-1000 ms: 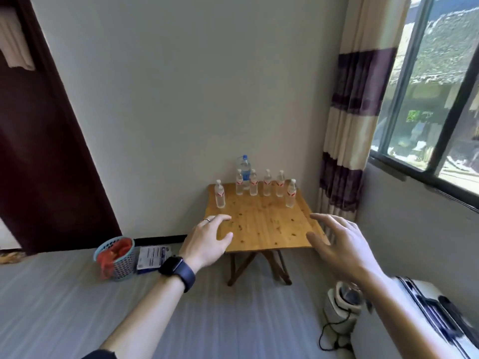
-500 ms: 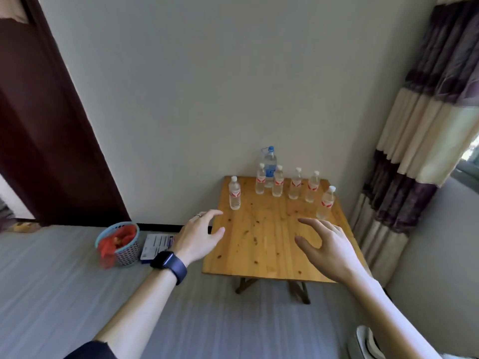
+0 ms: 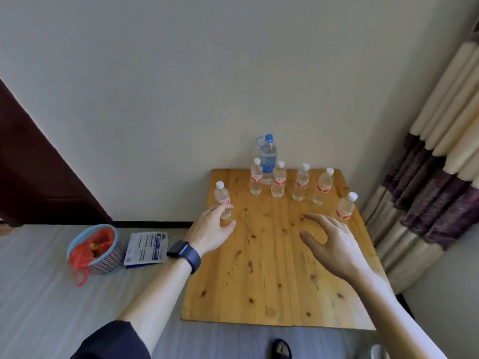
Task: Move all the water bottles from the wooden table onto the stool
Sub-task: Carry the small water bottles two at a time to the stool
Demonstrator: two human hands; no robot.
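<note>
- A person is leaning in over the wooden table (image 3: 259,294) with both arms out. The left hand (image 3: 211,230) is hovering just beside the lone bottle (image 3: 222,200) at the table's left edge, fingers loosely spread and gripping nothing. Whether the forefinger is touching the plastic cannot be told.
- The right hand (image 3: 334,242) is hanging palm down near the front-right bottle (image 3: 346,208), its fingers splayed and empty.
- Four small bottles are standing in a row (image 3: 290,182) near the wall, with a tall blue-capped bottle (image 3: 267,156) behind them. All seven are sitting upright on the table, so the job looks to be only beginning. The stool is not showing anywhere in this view.
- The likeliest risk is a knock: both end bottles are standing close to the table's edges. A finger brushing one high on its neck, rather than closing round its body, could be tipping it off onto the floor.
- Grabbing two at once is adding a second risk, since neither hand is getting the eyes' full attention.
- The row's bottles are standing close together, so a hand pushing between them could be toppling a neighbour.
- With the stool out of sight, the carry will probably mean turning with full hands.
- A blue-rimmed basket (image 3: 93,250) and some printed papers (image 3: 146,246) are lying on the floor left of the table, where a falling bottle might land.
</note>
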